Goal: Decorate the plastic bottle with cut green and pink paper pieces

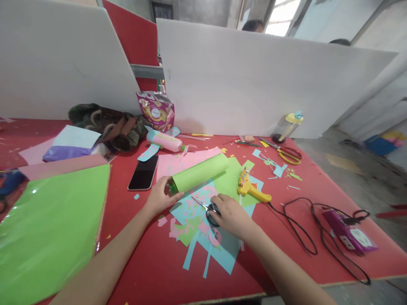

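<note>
My left hand [163,195] grips the near-left end of a roll of light green paper [200,171], where something darker green shows inside. My right hand [232,214] has its fingers curled on the black handles of small scissors [208,208], whose blades point left toward the roll. Under the scissors lie blue paper sheets [222,254] strewn with pink, green and blue scraps. A yellow hot glue gun [251,188] rests to the right of the roll. Behind the roll is a pink paper-wrapped bottle with blue wing-like pieces [168,142].
At left are a phone [143,173] and a green paper pack [57,228]. A camouflage bag [124,131] and snack bag [157,111] stand behind. Large red-and-yellow scissors [288,154], a clear bottle [286,127] and a purple power strip [349,233] with a black cord are right.
</note>
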Motion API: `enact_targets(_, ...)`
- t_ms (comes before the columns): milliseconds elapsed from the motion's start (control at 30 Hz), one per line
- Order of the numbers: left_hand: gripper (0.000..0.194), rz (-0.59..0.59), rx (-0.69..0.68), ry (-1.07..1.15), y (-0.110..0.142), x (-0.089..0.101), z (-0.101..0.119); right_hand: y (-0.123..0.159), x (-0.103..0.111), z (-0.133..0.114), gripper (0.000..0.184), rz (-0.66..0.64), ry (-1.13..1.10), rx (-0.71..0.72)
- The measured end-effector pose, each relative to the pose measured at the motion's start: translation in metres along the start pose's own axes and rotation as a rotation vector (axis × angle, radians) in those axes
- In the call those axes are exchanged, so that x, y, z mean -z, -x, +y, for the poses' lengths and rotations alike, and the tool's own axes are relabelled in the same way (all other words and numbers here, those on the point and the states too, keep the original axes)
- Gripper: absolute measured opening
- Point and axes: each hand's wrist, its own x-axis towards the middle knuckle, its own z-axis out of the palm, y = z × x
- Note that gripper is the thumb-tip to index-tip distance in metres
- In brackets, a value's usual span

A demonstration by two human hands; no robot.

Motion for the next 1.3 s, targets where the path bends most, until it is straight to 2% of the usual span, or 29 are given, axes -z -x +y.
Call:
enact_targets(100,0.031,-0.071,-0.034,0.073,0.001,0.003,0.001,-0.006,-0.001,-0.001,0.022,0.092,-0.077,0.055)
enact_targets(200,0.025,-0.105,-0.066,0.085,0.001,0.005,0.002,-0.014,-0.005,-0.006,0.032,0.211,-0.169,0.084)
enact_targets(400,0.021,-0.111,-0.088,0.062,0.004,0.0,0.011,-0.028,-0.023,-0.027,0.063,0.381,-0.248,-0.024)
enact_targets(467,0.02,-0.089,-0.082,0.043,0.007,-0.004,0.013,-0.033,-0.029,-0.034,0.062,0.406,-0.254,-0.053)
enact_targets(600,0.017,-0.006,-0.06,-0.019,0.013,-0.012,0.018,-0.04,-0.034,-0.041,0.045,0.437,-0.247,-0.102)
enact_targets(700,0.017,0.024,-0.055,-0.051,0.015,-0.014,0.02,-0.042,-0.034,-0.042,0.039,0.43,-0.23,-0.103)
enact_targets(833,0.016,0.004,-0.052,-0.037,0.016,-0.015,0.021,-0.043,-0.035,-0.038,0.042,0.42,-0.222,-0.108)
enact_targets(1033,0.015,-0.016,-0.065,-0.002,0.015,-0.015,0.019,-0.043,-0.035,-0.035,0.054,0.407,-0.199,-0.137)
enact_targets(1133,0.014,-0.002,-0.055,0.01,0.015,-0.014,0.02,-0.042,-0.03,-0.031,0.058,0.384,-0.09,-0.045)
enact_targets(1300,0.018,0.033,-0.001,0.013,0.015,-0.014,0.023,-0.051,-0.008,-0.017,0.054,0.305,0.159,0.249)
